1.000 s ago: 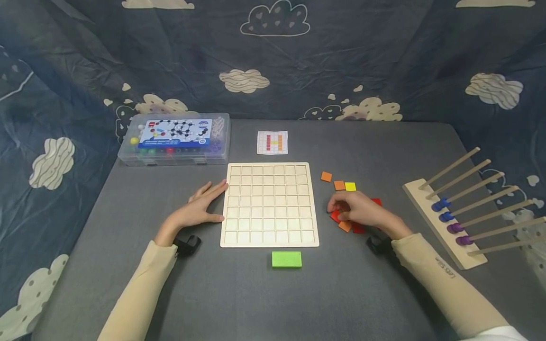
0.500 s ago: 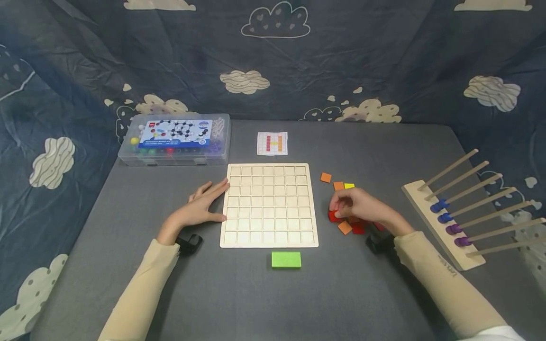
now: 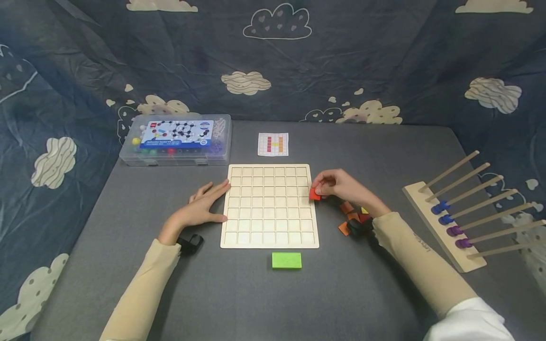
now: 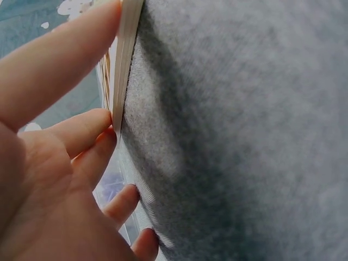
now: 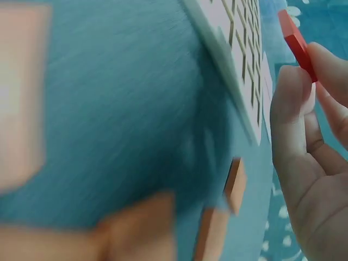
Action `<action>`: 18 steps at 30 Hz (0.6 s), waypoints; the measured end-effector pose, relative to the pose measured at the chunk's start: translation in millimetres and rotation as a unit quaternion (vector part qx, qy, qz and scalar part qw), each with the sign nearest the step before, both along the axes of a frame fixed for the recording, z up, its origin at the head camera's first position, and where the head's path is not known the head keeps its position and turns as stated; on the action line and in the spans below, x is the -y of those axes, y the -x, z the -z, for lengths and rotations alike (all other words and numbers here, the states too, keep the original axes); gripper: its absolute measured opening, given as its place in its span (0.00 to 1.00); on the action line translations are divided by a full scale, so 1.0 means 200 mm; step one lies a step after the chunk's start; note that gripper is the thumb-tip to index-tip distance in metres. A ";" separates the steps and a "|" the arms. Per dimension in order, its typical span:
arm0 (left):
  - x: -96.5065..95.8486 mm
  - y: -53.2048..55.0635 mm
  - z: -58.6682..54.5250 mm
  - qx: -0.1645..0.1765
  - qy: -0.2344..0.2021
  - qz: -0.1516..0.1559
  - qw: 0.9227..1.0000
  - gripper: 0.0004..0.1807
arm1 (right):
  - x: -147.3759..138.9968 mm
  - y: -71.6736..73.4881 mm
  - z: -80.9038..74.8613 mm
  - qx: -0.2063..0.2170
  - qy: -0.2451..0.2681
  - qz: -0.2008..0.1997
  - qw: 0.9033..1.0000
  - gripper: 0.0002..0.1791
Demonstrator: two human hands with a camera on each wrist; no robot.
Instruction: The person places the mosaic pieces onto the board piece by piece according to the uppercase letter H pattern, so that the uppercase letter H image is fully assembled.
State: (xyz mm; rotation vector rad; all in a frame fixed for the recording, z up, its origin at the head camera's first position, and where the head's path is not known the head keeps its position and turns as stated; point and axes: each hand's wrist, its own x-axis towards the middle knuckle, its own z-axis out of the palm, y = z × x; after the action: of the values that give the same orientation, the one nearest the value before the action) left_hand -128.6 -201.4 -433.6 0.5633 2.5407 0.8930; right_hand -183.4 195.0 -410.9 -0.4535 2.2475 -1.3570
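Observation:
A red square tile (image 3: 314, 194) is pinched between thumb and fingers of my right hand (image 3: 337, 183), at the right edge of the wooden grid board (image 3: 270, 207). The right wrist view shows the same red tile (image 5: 298, 46) tilted, clear of the table. My left hand (image 3: 200, 208) lies with spread, nearly straight fingers against the board's left edge. Thumb and fingertips touch the board's side (image 4: 126, 60) in the left wrist view. Several orange, red and yellow tiles lie loose under the right wrist, among them an orange tile (image 3: 343, 229); some are partly hidden.
A small card with a coloured pattern (image 3: 273, 144) lies behind the board, and a green block (image 3: 286, 260) in front. At the back left sits a clear plastic case (image 3: 175, 139). A wooden peg rack (image 3: 443, 227) with blue and purple beads stands at the right.
My right hand has gone from the tile pile leftward and away from me to the board's right edge, carrying the red tile. My left hand stays put.

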 end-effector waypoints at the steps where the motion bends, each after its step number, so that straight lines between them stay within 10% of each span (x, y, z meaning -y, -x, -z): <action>1: 0.00 0.00 0.00 0.001 -0.001 0.000 1.000 0.49 | 0.03 0.02 0.00 -0.002 0.001 0.000 1.000 0.07; 18: -0.01 -0.01 -0.01 -0.008 0.008 0.001 1.000 0.49 | 0.53 0.25 -0.01 -0.014 0.007 -0.028 1.000 0.05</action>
State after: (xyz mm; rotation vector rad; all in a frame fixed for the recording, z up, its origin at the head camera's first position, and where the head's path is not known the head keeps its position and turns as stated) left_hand -127.3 -200.1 -431.5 0.5699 2.5594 0.8701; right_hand -233.2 88.1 -408.7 -0.5381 2.2315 -1.3479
